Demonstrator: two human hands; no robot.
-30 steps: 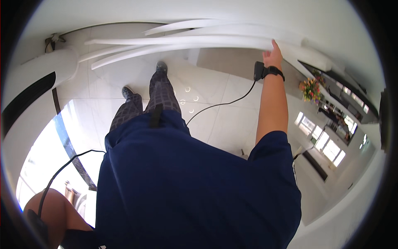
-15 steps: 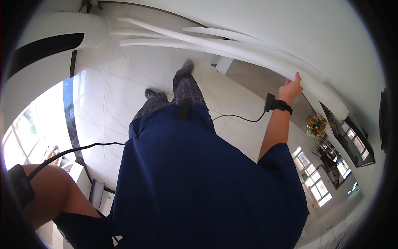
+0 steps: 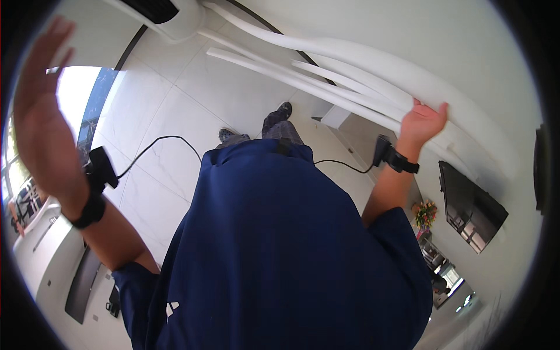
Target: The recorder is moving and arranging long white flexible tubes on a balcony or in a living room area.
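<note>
Several long white bent tubes [image 3: 280,70] run across the upper part of the head view, from a white body with a dark panel toward the right wall. My right hand [image 3: 424,122] is at the right end of these tubes, fingers curled against one and thumb raised. Part of that grip is hidden behind the tube. On the far left, my left hand [image 3: 46,128] is raised, slightly blurred, with its fingers apart and nothing in it. Both wrists wear black straps with small black boxes, each joined to a thin black cable.
Pale tiled floor [image 3: 169,111] lies below, with my shoes [image 3: 284,108] on it. A white body with a dark panel [image 3: 178,26] stands at the upper left. On the right wall is a dark screen [image 3: 471,205], near colourful flowers [image 3: 426,214]. A white counter [image 3: 46,256] stands at lower left.
My left hand has come up into view at the left, its fingers spread. The view has shifted, and my right hand remains at the white tubes with its index finger no longer pointing up.
</note>
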